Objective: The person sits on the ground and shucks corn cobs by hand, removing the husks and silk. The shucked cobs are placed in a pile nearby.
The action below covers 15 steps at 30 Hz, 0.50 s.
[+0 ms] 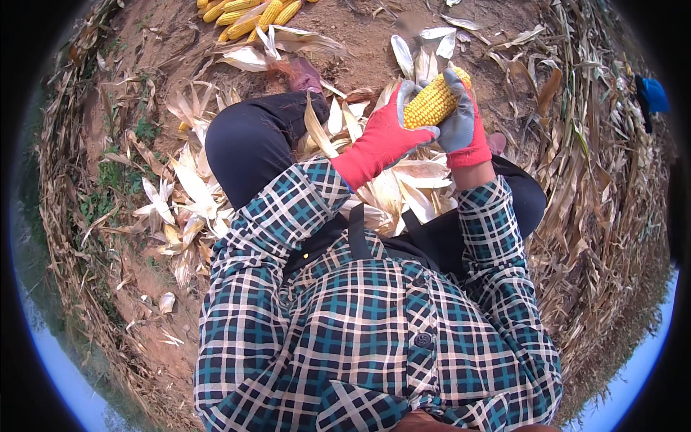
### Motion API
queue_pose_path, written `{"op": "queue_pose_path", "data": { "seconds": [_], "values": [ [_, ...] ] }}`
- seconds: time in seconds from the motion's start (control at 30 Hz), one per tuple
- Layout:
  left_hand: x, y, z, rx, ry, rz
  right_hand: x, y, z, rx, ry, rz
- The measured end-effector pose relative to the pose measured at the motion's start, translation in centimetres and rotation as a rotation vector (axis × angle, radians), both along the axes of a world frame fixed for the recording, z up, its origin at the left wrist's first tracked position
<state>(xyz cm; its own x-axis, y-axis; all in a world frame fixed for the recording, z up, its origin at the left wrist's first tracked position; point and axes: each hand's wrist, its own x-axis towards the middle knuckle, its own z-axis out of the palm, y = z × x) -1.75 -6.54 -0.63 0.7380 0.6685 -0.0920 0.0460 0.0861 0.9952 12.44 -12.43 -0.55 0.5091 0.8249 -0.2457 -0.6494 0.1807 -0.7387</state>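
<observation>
A yellow ear of corn [430,102], its kernels bare, is held up in front of me, tilted with one end toward the upper right. My left hand [389,134], in a red glove with grey palm and fingertips, grips its lower left part. Around its right side curl the fingers of my right hand [462,122], gloved the same way. Pale husk leaves [423,60] fan out just beyond the ear; I cannot tell whether they are joined to it. Between my bent legs, beneath the hands, lie loose dry husks [403,189].
Several husked ears [248,16] are piled on the soil at the far left. Torn husks [191,191] litter the ground by my left knee [245,147]. Dry corn stalks [586,144] form a thick band on the right. Something blue [652,95] shows at the far right.
</observation>
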Motion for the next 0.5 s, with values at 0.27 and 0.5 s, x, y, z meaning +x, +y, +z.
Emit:
{"op": "queue_pose_path", "data": {
  "seconds": [0.27,0.5],
  "values": [
    [-0.2,0.0,0.9,-0.082,-0.034,-0.088,0.4,0.4,2.2,-0.015,-0.092,-0.106],
    [-0.8,0.9,2.5,-0.648,-0.102,-0.295,0.2,0.4,2.5,0.085,0.107,0.003]
  ]
}}
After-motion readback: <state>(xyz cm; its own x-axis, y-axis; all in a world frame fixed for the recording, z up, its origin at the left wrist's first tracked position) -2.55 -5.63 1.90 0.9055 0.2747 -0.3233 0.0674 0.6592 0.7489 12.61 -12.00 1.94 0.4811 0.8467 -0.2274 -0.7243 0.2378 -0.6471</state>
